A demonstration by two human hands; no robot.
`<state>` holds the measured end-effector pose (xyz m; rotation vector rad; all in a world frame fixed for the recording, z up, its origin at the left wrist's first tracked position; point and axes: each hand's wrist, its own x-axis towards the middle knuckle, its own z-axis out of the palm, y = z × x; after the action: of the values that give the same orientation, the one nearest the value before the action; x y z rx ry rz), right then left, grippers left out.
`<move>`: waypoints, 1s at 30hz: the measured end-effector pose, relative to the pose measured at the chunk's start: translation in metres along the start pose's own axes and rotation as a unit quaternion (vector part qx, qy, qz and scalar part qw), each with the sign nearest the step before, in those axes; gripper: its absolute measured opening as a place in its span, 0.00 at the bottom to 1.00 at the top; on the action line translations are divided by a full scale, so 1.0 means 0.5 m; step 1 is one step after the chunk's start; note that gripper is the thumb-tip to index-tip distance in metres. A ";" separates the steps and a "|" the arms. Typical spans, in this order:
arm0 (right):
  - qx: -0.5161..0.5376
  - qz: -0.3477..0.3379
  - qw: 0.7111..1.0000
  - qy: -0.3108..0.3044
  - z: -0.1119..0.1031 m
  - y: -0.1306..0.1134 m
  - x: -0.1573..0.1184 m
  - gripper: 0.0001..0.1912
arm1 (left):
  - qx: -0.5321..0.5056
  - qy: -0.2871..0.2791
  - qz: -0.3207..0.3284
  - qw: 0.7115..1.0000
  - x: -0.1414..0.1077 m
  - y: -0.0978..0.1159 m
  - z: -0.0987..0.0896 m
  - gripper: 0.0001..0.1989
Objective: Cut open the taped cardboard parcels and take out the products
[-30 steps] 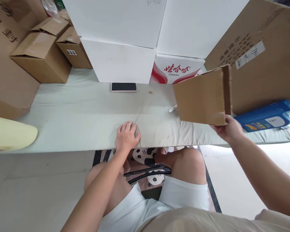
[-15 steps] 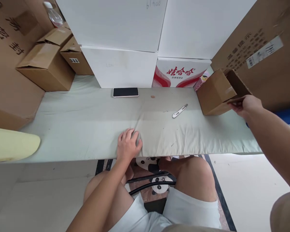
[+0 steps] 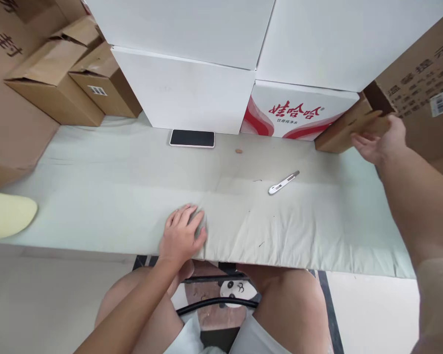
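My left hand (image 3: 182, 233) lies palm down on the cloth-covered table (image 3: 125, 196) near its front edge, fingers apart and nothing in it. At the far right, my right hand (image 3: 382, 140) reaches to an open cardboard box (image 3: 341, 130). Its fingers are stretched out along the box's raised flap and seem to touch it. The box stands against the white carton with red print (image 3: 295, 110), and its inside is mostly hidden. A white utility knife (image 3: 283, 183) lies on the cloth between the hands. Farther back lies a phone (image 3: 192, 138), screen up.
White boxes (image 3: 180, 93) are stacked along the back. Small brown cartons (image 3: 59, 83) stand at the left, by a large carton. A large printed carton (image 3: 424, 93) rises at the right. A pale yellow rounded object (image 3: 9, 215) juts in from the left. A small brown bit (image 3: 238, 151) lies near the phone.
The open box has moved back and now sits closer against the white carton. My right hand has gone with it, its grip on the flap loosened. The view has shifted; my left hand stays on the table.
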<state>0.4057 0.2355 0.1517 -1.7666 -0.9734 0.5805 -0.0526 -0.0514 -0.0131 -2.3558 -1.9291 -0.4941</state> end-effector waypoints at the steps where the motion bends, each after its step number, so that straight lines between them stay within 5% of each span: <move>1: 0.015 0.032 0.999 -0.034 0.013 -0.003 -0.005 0.24 | 0.005 0.008 0.003 1.000 0.000 0.000 0.000 0.19; 5: 0.098 0.124 0.973 -0.167 0.064 0.007 -0.121 0.19 | 0.005 0.026 0.015 1.000 0.000 -0.002 0.001 0.19; 9: 0.169 0.144 0.918 -0.328 0.132 0.066 -0.385 0.16 | -0.007 0.014 0.007 1.000 0.006 0.001 0.000 0.19; 11: 0.248 0.110 0.843 -0.465 0.170 0.103 -0.532 0.21 | -0.019 -0.007 -0.007 1.000 0.007 0.007 -0.006 0.19; 13: 0.276 0.074 0.797 -0.532 0.203 0.131 -0.655 0.22 | -0.038 -0.040 -0.026 0.998 0.003 0.015 -0.013 0.20; 16: 0.214 -0.021 0.785 -0.582 0.235 0.161 -0.760 0.16 | -0.083 -0.087 -0.052 0.991 -0.012 0.019 -0.018 0.20; 19: 0.120 -0.119 0.793 -0.585 0.251 0.183 -0.785 0.14 | -0.161 -0.086 -0.077 0.980 -0.003 -0.007 -0.020 0.23; 23: 0.078 -0.165 0.799 -0.573 0.252 0.193 -0.781 0.14 | -0.204 -0.001 -0.198 0.959 0.121 -0.138 -0.067 0.26; 27: 0.071 -0.171 0.803 -0.567 0.246 0.188 -0.787 0.13 | -0.125 0.126 -0.322 0.930 0.314 -0.335 -0.177 0.32; 30: 0.075 -0.175 0.801 -0.568 0.247 0.185 -0.787 0.12 | -0.031 0.159 -0.422 0.892 0.408 -0.456 -0.243 0.45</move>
<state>0.1240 -0.0403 -0.0012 -0.9198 -1.9290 1.4838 -0.2636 0.1611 0.1236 -1.2070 -2.6781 -0.9096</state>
